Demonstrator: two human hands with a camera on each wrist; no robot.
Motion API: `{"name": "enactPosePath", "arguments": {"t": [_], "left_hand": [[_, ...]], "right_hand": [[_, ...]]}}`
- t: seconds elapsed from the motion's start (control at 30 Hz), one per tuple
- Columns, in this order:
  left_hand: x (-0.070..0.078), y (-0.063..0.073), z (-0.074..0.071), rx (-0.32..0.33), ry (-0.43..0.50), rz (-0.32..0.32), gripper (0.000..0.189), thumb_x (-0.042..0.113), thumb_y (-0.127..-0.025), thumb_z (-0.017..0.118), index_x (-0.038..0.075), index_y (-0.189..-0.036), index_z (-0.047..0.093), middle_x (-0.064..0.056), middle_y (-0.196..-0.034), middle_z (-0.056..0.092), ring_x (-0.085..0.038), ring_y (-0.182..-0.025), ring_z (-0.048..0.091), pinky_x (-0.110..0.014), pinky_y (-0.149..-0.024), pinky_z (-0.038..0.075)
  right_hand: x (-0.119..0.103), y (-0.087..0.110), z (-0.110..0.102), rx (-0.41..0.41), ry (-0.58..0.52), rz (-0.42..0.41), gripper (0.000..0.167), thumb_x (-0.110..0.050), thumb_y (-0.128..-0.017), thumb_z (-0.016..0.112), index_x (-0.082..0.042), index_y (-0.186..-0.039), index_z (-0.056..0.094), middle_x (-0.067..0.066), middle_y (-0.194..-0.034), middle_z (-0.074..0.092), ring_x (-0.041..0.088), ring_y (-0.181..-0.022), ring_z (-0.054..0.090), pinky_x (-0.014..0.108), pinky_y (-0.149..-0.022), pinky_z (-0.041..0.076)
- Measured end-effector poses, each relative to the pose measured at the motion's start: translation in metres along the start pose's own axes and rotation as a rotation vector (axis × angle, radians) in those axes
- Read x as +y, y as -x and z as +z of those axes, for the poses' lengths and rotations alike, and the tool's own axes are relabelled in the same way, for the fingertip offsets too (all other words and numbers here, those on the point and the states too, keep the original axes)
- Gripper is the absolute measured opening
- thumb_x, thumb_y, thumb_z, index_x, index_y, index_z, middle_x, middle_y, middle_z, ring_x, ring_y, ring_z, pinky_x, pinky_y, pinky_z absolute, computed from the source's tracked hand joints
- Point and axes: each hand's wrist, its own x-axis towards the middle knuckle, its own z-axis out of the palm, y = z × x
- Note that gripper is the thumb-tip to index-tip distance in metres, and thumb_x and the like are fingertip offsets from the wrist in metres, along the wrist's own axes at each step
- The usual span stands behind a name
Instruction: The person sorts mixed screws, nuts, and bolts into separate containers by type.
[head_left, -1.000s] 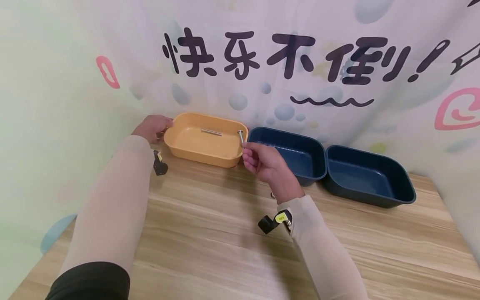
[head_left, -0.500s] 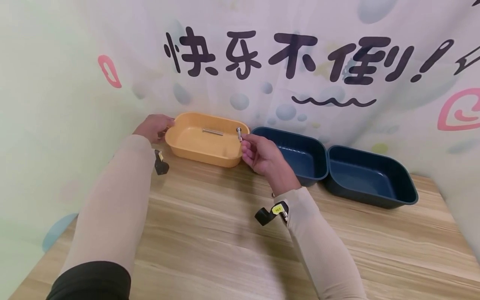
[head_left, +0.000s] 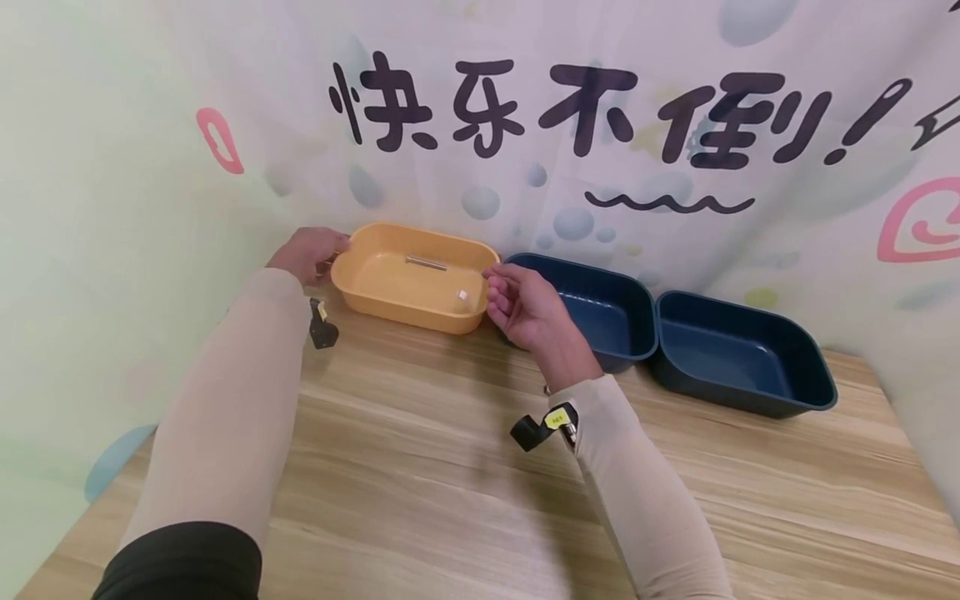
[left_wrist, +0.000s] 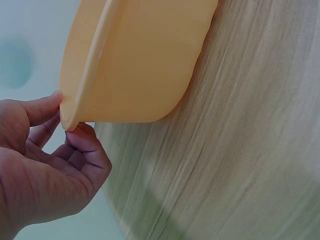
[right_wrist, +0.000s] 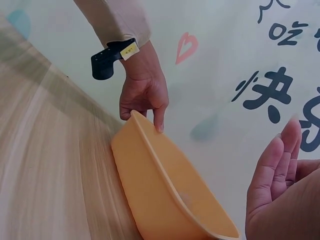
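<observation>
My left hand [head_left: 307, 254] pinches the left rim of a yellow plastic bin [head_left: 401, 312]; in the left wrist view its thumb and a finger grip that edge. One silver bolt [head_left: 426, 263] lies inside the bin near its back wall. A second bolt [head_left: 462, 295], blurred, shows as a small bright shape in the bin's front right part. My right hand [head_left: 528, 304] hovers beside the bin's right rim, its fingers loosely bent with nothing between them. The right wrist view also has this hand [right_wrist: 280, 187] apart from the bin.
Two dark blue bins, a nearer-left one [head_left: 603, 312] and a right one [head_left: 738, 392], stand in a row to the right of the yellow bin on the wooden table [head_left: 405, 467]. A printed cloth [head_left: 465, 200] hangs right behind them.
The right hand has let go of the second bolt, which dropped from its fingertips into the yellow bin. The left hand has kept its grip on the rim.
</observation>
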Motion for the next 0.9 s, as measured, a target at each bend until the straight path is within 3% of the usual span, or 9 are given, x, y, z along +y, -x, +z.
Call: {"name": "enactPosePath", "arguments": {"t": [0.43, 0.63, 0.9], "left_hand": [[0.002, -0.001, 0.001, 0.034, -0.016, 0.007, 0.043, 0.023, -0.101, 0.046, 0.013, -0.143, 0.046, -0.005, -0.114, 0.049, -0.012, -0.085, 0.051, -0.019, -0.06, 0.047], [0.0, -0.005, 0.002, 0.073, -0.024, 0.024, 0.042, 0.019, -0.097, 0.051, 0.009, -0.138, 0.053, -0.001, -0.099, 0.052, -0.007, -0.067, 0.052, -0.02, -0.055, 0.046], [0.0, -0.002, 0.004, 0.137, -0.033, 0.034, 0.033, 0.019, -0.095, 0.055, 0.004, -0.125, 0.058, 0.001, -0.082, 0.054, -0.007, -0.059, 0.052, -0.021, -0.051, 0.045]], "right_hand": [[-0.003, 0.008, -0.001, -0.009, 0.034, -0.009, 0.023, -0.021, -0.094, 0.065, -0.008, -0.112, 0.07, 0.0, -0.07, 0.066, 0.009, -0.055, 0.06, 0.017, -0.061, 0.053], [-0.003, 0.01, -0.002, -0.013, 0.036, 0.0, 0.028, -0.021, -0.092, 0.066, -0.008, -0.117, 0.068, 0.001, -0.07, 0.066, 0.009, -0.055, 0.06, 0.017, -0.061, 0.054], [-0.004, 0.012, -0.001, -0.008, 0.043, -0.001, 0.019, -0.019, -0.089, 0.07, -0.009, -0.104, 0.07, 0.001, -0.07, 0.067, 0.009, -0.055, 0.061, 0.018, -0.062, 0.054]]}}
